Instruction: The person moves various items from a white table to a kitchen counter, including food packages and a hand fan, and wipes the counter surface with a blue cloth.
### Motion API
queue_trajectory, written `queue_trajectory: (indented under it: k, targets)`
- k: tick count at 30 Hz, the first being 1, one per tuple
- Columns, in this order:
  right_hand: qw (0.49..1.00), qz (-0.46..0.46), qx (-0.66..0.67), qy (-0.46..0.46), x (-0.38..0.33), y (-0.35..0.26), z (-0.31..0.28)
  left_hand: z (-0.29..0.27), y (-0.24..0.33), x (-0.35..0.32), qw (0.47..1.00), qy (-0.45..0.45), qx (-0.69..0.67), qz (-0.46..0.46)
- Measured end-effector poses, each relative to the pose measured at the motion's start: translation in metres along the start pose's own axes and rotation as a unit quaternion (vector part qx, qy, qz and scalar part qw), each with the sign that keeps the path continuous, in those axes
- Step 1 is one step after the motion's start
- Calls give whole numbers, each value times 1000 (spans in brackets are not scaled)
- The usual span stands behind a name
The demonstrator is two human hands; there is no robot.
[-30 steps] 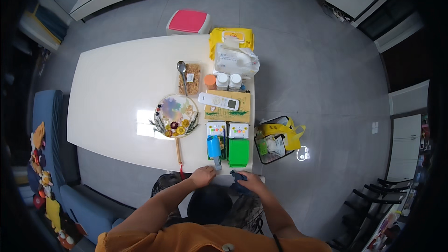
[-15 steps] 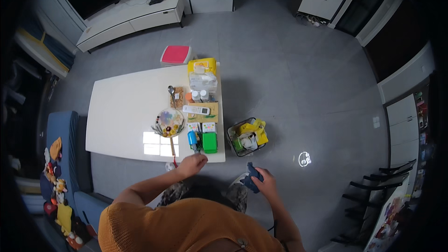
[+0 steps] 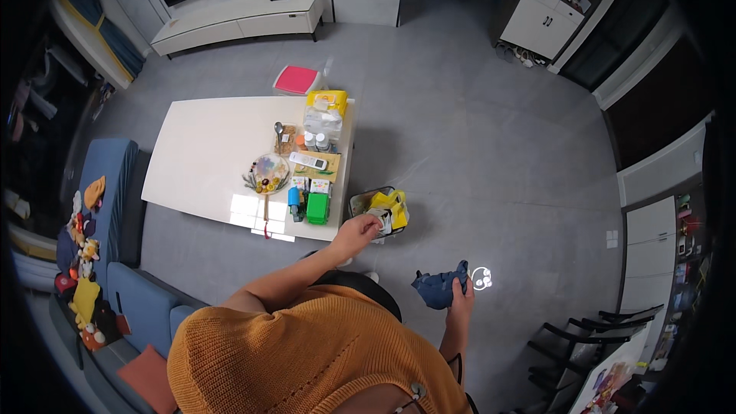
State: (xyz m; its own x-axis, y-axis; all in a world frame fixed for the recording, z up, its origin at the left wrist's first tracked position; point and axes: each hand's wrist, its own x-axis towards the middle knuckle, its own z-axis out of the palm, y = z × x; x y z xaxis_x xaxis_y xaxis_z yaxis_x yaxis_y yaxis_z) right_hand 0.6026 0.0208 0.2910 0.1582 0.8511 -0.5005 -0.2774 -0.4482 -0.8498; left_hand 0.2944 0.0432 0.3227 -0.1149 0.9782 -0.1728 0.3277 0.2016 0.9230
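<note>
Blue cloth (image 3: 439,288), one bunched piece, gripped in the right hand (image 3: 461,297) low over the grey floor (image 3: 491,146), well apart from the white worktop (image 3: 199,161); left hand (image 3: 355,231) reaching to the rim of one small basket (image 3: 358,205) with yellow contents just beside the worktop's corner, fingers curled, grasp not possible to tell. One round decorated plate (image 3: 268,172), one green box (image 3: 317,208), one yellow packet (image 3: 327,99), one pink stool (image 3: 296,80) beyond; smaller jars and cards too tiny to count, lower body hidden under the orange sweater (image 3: 307,360).
</note>
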Motion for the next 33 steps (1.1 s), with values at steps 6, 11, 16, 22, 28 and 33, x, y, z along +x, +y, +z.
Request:
queue_trajectory:
  k: [6, 11, 16, 22, 28, 33]
  targets:
    - [997, -69, -27, -29, 1, -19, -9, 26, 32, 25, 995, -50, 67, 57]
    - [984, -105, -141, -8, 0, -56, -17, 52, 35, 60, 993, -82, 17, 85]
    - [985, -136, -92, 45, 14, -88, -27, 67, 50, 95, 985, -112, 0, 128]
    - [970, -197, -110, 91, 34, -111, -49, 97, 56, 139, 979, -171, 46, 103]
    - [964, -178, -153, 127, 53, -132, -127, 196, 100, 177, 961, -227, 39, 153]
    - [958, -176, -176, 143, 76, -181, -207, 319, 138, 206, 941, -303, -2, 150]
